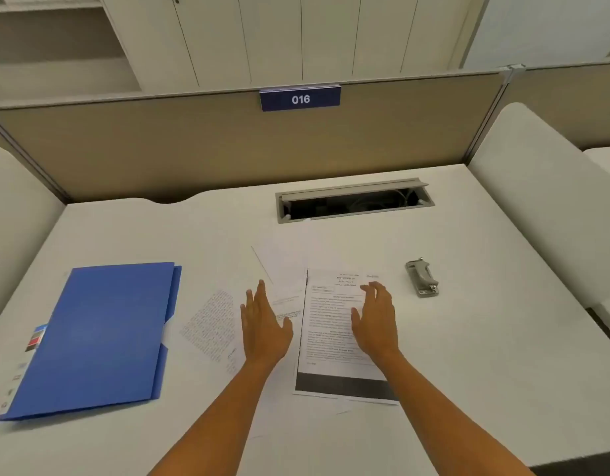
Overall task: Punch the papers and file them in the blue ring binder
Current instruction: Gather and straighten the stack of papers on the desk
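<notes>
Several printed papers [327,324] lie loosely spread in the middle of the white desk, the top sheet with a dark band at its near edge. My left hand [264,326] hovers open over the left sheets, fingers apart. Over the top sheet's right half is my right hand [377,321], also open and holding nothing. The blue ring binder [97,338] lies closed at the left, well apart from both hands. A small grey metal hole punch [422,278] stands to the right of the papers, beyond my right hand.
An open cable tray [355,201] is cut into the desk behind the papers. A beige partition [228,146] with a blue "016" sign closes the back. White padded side panels [537,207] flank the desk. The desk's near edge runs bottom right.
</notes>
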Demonstrator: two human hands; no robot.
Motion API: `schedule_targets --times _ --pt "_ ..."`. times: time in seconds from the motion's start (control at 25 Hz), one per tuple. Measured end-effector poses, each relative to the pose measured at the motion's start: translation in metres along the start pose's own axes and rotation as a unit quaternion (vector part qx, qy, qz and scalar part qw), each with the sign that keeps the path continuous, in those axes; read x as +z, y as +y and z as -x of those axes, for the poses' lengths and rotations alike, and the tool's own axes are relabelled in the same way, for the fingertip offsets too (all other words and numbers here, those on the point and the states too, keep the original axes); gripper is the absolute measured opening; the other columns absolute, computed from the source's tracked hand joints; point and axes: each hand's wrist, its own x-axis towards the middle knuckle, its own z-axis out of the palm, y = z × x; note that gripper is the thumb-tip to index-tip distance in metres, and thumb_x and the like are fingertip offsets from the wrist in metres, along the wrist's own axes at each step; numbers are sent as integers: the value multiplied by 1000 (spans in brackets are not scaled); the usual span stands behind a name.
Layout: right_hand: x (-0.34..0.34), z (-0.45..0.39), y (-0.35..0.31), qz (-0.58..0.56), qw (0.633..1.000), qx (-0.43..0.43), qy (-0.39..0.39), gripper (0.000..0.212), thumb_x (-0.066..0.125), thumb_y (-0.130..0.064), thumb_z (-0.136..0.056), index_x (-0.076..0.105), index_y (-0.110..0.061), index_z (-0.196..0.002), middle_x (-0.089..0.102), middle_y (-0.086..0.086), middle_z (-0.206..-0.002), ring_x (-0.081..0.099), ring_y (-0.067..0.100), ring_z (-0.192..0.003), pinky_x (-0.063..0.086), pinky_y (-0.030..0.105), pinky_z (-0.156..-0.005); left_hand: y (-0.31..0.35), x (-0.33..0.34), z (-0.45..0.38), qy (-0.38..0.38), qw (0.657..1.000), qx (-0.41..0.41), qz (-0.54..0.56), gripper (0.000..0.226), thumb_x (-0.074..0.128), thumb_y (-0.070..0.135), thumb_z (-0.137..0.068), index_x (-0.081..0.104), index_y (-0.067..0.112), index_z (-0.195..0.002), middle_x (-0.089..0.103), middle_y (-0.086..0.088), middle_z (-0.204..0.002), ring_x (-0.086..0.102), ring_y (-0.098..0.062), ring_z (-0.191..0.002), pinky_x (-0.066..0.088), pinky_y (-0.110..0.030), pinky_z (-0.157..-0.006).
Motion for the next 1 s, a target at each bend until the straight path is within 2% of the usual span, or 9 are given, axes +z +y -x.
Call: schedule_targets --times 0.12,0.2,0.32,0.44,0.56,0.72,0.8,0.88,1.0 --pt "3 11 11 68 986 155 -3 71 65 -44 -83 34 -10 -136 33 12 -145 34 28 -131 34 38 -107 -7 6 0 -36 995 -76 -47 96 68 33 -85 5 12 -154 10 -10 -162 5 -30 -150 3 -42 -121" --pt "2 17 15 65 970 228 -49 86 70 -53 -75 30 -8 -136 32 13 -142 34 29 -130 37 41 -104 -12 6 -3 -46 989 -135 -49 94 73 31 -80 15 10 -150 20 -13 -158 18 -32 -146 16 -45 -121" --pt "0 12 18 31 958 274 -77 93 79 -51 -67 29 -7 -133 35 14 -135 38 30 -125 40 41 -101 -19 3 -7 -71 981 -169 -70 86 76 28 -77 25 9 -144 28 -13 -149 29 -32 -138 35 -46 -110" --pt "1 6 20 39 954 280 -104 94 82 -46 -64 28 -6 -130 37 16 -133 43 30 -122 42 39 -99 -23 2 -7 -96 971 -208 -70 83 77 23 -76 27 10 -140 29 -12 -144 30 -31 -135 39 -47 -104" --pt "0 3 19 21 939 325 -114 93 84 -44 -63 30 -6 -129 45 16 -131 50 32 -120 43 41 -97 -27 2 -4 -96 968 -223 -67 84 79 23 -74 27 10 -139 28 -13 -143 29 -31 -135 41 -46 -101" --pt "-3 8 16 64 942 314 -98 78 82 -46 -66 38 -11 -121 60 10 -116 60 30 -107 43 41 -93 -32 -2 -5 -82 968 -231 -55 96 85 30 -69 25 10 -141 27 -14 -145 29 -32 -136 41 -47 -102" --pt "-4 9 20 14 956 285 -76 61 77 -39 -74 44 -12 -117 63 10 -116 62 32 -101 46 42 -90 -35 -4 -5 -80 966 -240 -51 102 87 35 -66 23 11 -142 26 -15 -146 28 -33 -137 40 -49 -104" --pt "-8 10 26 -79 958 269 -56 41 64 -33 -87 51 -9 -118 63 12 -120 63 35 -100 50 45 -87 -36 -5 -5 -79 966 -242 -52 107 88 37 -65 21 11 -144 25 -15 -148 26 -33 -139 38 -51 -105" --pt "-13 9 35 -133 963 231 -32 39 50 -35 -95 54 -7 -122 61 13 -124 60 35 -105 48 49 -91 -39 -5 -5 -77 966 -241 -51 108 88 38 -64 20 12 -144 25 -15 -149 26 -34 -140 37 -53 -106"
